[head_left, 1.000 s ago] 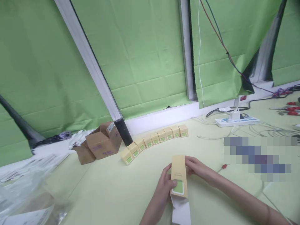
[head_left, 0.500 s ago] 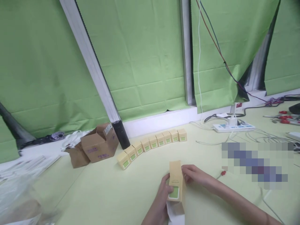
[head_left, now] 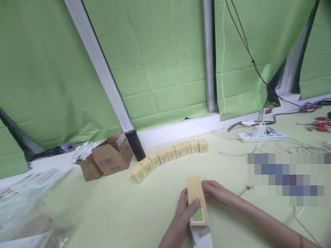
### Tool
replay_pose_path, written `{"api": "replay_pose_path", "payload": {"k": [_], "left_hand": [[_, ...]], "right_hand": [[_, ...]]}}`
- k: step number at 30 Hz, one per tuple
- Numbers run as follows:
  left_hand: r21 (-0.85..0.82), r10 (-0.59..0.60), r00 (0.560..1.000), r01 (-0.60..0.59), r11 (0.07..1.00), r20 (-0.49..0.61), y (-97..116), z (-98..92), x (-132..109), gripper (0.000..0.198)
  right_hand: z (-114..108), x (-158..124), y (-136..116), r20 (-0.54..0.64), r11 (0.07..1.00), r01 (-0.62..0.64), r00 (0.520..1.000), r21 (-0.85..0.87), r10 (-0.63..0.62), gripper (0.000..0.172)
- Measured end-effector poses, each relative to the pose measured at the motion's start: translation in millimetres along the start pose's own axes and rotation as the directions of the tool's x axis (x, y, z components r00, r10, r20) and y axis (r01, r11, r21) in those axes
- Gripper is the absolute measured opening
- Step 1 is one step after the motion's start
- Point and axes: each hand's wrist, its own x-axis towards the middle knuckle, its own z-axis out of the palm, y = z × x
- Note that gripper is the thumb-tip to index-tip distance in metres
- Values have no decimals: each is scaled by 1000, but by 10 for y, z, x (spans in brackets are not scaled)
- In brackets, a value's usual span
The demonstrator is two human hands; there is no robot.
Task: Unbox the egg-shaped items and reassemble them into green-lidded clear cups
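A flat, long yellow carton [head_left: 197, 199] with a green label lies between both my hands over the pale green table [head_left: 124, 213]. My left hand [head_left: 184, 213] grips its left side, with the thumb across the face just above the label. My right hand [head_left: 216, 192] holds the far right edge with curled fingers. A white flap hangs open at the carton's near end. Behind, a curved row of several small yellow boxes [head_left: 170, 156] with green labels stands on the table.
An open brown cardboard box [head_left: 111, 159] and a black cylinder [head_left: 135, 146] stand at the back left. Clear plastic bags [head_left: 23, 210] lie at the far left. A white power strip [head_left: 261, 136] with cables and red-handled tools [head_left: 319, 124] are at the right.
The carton has turned a little, its face now flatter to the camera, and my left thumb has moved onto its face. The view has shifted slightly.
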Motion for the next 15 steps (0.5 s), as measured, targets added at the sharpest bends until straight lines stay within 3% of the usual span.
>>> {"api": "replay_pose_path", "payload": {"k": [3,6,8,12,15], "left_hand": [[-42,-22,999,20,999,-40,100,34,-41,64],[-140,-47,984,23,990,-173,184,17,-69,55],[-190,-47,963,-4,982,-266,213,-14,-75,53],[-258,-24,963,-48,965,-270,209,-51,-64,53],[-268,7,972,-72,961,-237,205,-31,-57,51]], "right_hand": [[-9,-20,26,4,994,67,998,-91,-67,49],[-18,-105,6,-29,970,167,984,-174,-174,39],[-15,-181,-19,65,915,305,952,-265,-299,41],[46,-281,-6,468,617,627,774,-476,-426,61],[124,-289,53,497,417,683,726,-599,-475,38]]}}
